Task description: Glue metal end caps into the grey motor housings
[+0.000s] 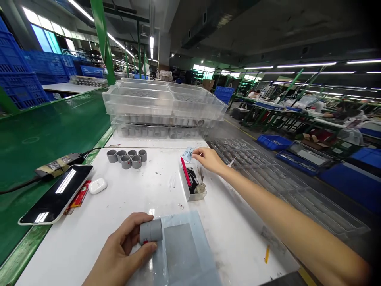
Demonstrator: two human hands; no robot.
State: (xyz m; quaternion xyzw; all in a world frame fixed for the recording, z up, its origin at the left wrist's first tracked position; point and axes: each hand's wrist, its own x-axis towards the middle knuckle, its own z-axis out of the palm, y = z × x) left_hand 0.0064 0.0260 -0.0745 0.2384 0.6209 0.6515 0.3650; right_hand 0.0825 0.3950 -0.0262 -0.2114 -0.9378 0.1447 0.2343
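My left hand (pixel 123 248) is closed round a short grey cylinder (pixel 151 231) with a small red mark near its lower edge. It holds the cylinder on its side, by the left edge of a light blue sheet (pixel 200 226) with a grey rectangular pad (pixel 182 250) on it. Farther off, my right hand (pixel 210 159) pinches the edge of a crumpled pale blue wipe (pixel 187 153). Just below that wipe is a small clear box (pixel 190 195) holding a red pen (pixel 185 171), dark strips and a small bottle (pixel 200 188). Several grey rings (pixel 126 161) stand upright at the back left.
Stacked clear plastic trays (pixel 166 105) with grey parts rise behind the work surface. At left lie a phone (pixel 56 194), a white earbud case (pixel 97 185) and a taped power adapter (pixel 59 165). Clear compartment trays (pixel 268 178) extend along the right side.
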